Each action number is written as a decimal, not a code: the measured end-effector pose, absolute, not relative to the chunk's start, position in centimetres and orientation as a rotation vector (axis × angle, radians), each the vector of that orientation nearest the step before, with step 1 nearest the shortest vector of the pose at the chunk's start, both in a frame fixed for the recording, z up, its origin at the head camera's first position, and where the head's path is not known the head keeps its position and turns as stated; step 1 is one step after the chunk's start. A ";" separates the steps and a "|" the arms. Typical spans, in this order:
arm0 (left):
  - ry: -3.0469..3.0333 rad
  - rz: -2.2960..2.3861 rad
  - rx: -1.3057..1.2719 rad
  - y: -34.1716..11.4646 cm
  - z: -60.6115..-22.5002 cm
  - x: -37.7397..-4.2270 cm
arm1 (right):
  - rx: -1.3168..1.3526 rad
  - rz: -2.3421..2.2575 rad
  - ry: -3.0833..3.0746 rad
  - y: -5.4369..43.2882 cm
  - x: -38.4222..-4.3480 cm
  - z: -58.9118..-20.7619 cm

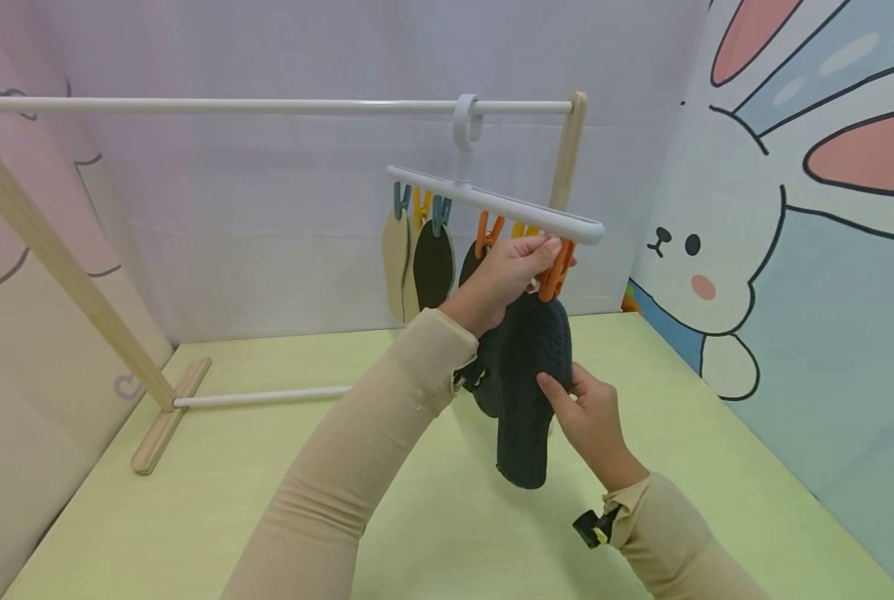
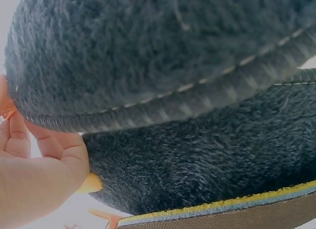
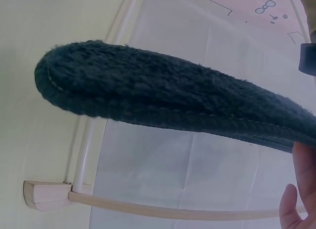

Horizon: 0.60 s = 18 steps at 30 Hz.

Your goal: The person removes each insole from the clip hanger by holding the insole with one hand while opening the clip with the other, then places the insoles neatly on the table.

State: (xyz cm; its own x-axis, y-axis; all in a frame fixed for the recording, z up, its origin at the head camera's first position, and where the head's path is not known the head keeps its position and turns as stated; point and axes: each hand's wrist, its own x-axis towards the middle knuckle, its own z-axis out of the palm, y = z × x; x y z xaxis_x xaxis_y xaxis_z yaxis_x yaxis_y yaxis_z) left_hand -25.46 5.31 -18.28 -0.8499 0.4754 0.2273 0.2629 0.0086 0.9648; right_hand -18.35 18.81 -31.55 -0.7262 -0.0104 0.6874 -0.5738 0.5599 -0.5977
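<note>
A dark fuzzy insole (image 1: 534,392) with a stitched edge hangs at the right end of a white clip hanger (image 1: 491,200). Its top meets an orange clip (image 1: 556,271). My left hand (image 1: 502,279) pinches that clip just under the hanger bar; in the left wrist view the left hand (image 2: 44,174) is beside the insole's rounded end, fingertips partly hidden. Lower down, my right hand (image 1: 589,417) holds the insole by its side edge, thumb on the near face. The right wrist view shows the insole's free end (image 3: 123,81) and a few fingers (image 3: 303,184).
Beige insoles (image 1: 396,267) and a dark one (image 1: 434,267) hang from clips on the hanger's left half. The hanger hooks over a white rod (image 1: 267,106) between wooden posts (image 1: 64,258). A lower rod (image 1: 259,396) runs near the pale yellow table (image 1: 267,483).
</note>
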 end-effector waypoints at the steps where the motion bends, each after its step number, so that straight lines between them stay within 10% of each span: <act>1: 2.114 1.951 0.782 5.2 -18.3 -25.5 | 0.467 1.140 -2.160 18.8 -18.3 -31.6; 18: 2.151 1.942 0.819 4.6 -18.8 -25.6 | 0.520 1.077 -2.152 19.1 -18.5 -32.3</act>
